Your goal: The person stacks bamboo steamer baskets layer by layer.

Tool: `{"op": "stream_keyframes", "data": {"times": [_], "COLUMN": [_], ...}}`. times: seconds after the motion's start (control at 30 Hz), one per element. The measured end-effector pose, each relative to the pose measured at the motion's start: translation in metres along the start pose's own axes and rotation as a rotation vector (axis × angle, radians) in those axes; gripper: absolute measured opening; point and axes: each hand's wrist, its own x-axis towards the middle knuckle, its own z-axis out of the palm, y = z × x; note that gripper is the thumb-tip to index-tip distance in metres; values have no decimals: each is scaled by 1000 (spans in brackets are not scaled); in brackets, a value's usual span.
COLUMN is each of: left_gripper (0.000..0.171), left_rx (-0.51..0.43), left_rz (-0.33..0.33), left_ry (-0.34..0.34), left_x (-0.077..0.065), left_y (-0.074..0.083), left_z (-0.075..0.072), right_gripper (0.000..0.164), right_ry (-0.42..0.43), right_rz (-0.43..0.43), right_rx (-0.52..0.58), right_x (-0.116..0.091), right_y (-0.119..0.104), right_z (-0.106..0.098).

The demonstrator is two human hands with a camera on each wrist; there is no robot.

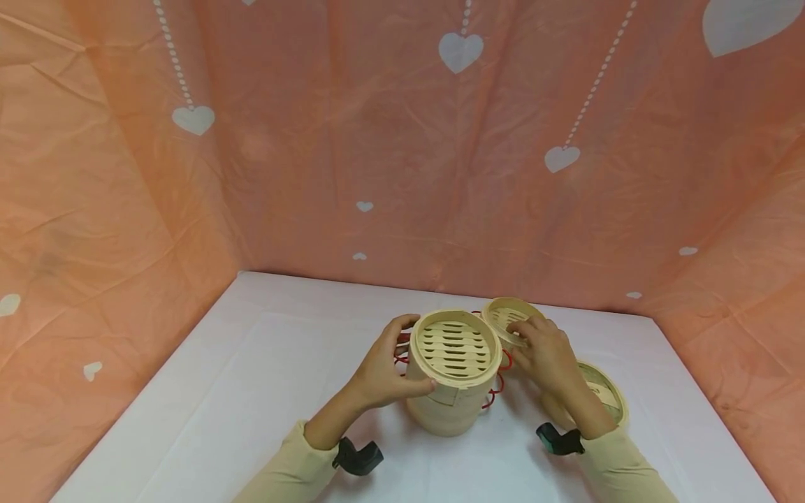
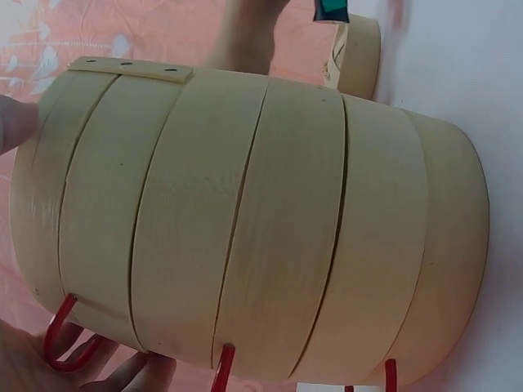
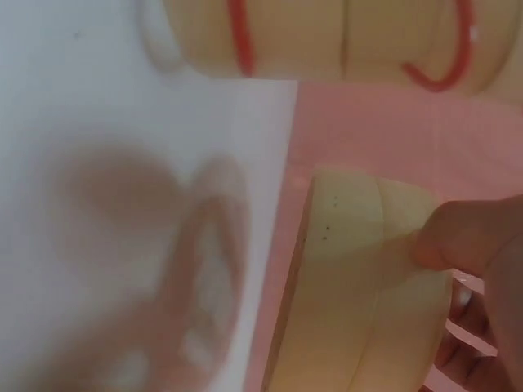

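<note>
A tall stack of round bamboo steamer baskets (image 1: 449, 413) stands on the white table, its slatted top tier facing up. My left hand (image 1: 385, 369) holds the stack near the top, thumb across the front and fingers round the left side by the red loop handles (image 2: 54, 336). Behind the stack and to its right, my right hand (image 1: 548, 356) grips a single steamer basket (image 3: 343, 282) by its rim, thumb on the outer wall. In the right wrist view this basket is raised off the table, its shadow falling on the cloth.
A round bamboo lid (image 1: 615, 395) lies at the right, partly hidden behind my right forearm. White cloth covers the table (image 1: 251, 363). An orange-pink curtain (image 1: 402, 175) with white hearts encloses the back and both sides.
</note>
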Motion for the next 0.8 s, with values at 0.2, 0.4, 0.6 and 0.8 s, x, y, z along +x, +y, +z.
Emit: {"op": "stream_keyframes", "data": {"times": [0.2, 0.4, 0.6, 0.8], "left_gripper": [91, 90, 90, 90], "left_rx": [-21, -26, -17, -16], "left_rz": [0, -1, 1, 6], "left_ry": [-3, -8, -7, -7], "left_x": [1, 2, 2, 2], "left_y": [-2, -3, -4, -5], "left_z": [0, -1, -1, -1], "right_gripper": [29, 29, 28, 27], "right_ry": [66, 117, 159, 194], "right_rz": [-10, -27, -36, -25], "right_rx": [-7, -5, 26, 78], "right_x": [6, 12, 18, 21], "right_y": [-4, -7, -11, -17], "right_z": [-12, -24, -34, -39]}}
